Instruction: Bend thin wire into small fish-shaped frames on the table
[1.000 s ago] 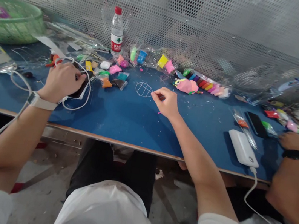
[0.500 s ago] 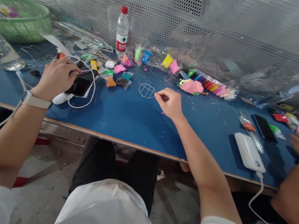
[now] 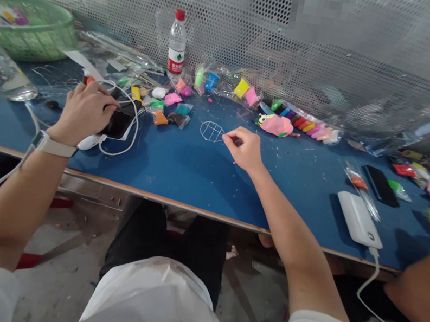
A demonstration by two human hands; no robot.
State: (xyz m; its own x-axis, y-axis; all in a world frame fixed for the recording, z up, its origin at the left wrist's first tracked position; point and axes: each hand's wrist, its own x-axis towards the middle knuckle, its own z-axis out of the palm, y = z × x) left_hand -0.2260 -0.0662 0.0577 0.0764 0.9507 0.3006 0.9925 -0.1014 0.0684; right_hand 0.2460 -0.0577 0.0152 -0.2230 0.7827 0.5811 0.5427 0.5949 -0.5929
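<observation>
Between the pinched thumb and fingers of my right hand (image 3: 244,146) is the end of a thin wire frame (image 3: 212,131), round with crossing wires inside. It is held over the blue table (image 3: 181,166). At the left, my left hand (image 3: 85,112) rests over a dark phone (image 3: 119,124) with a white cable (image 3: 135,134) looped around it. Its fingers are bent and partly hidden, so its grip cannot be made out. A pink clay figure (image 3: 275,124) lies beyond my right hand.
Clay packets (image 3: 160,117), a water bottle (image 3: 177,47) and a row of coloured clay (image 3: 307,126) line the back. A green basket (image 3: 33,37) stands far left. To the right are a white power bank (image 3: 358,219), a phone (image 3: 381,185) and another person's arm (image 3: 429,285).
The other person's hand at the right has drawn back toward the table edge, uncovering a yellow-green item. My left hand has shifted slightly; my right hand still holds the wire frame.
</observation>
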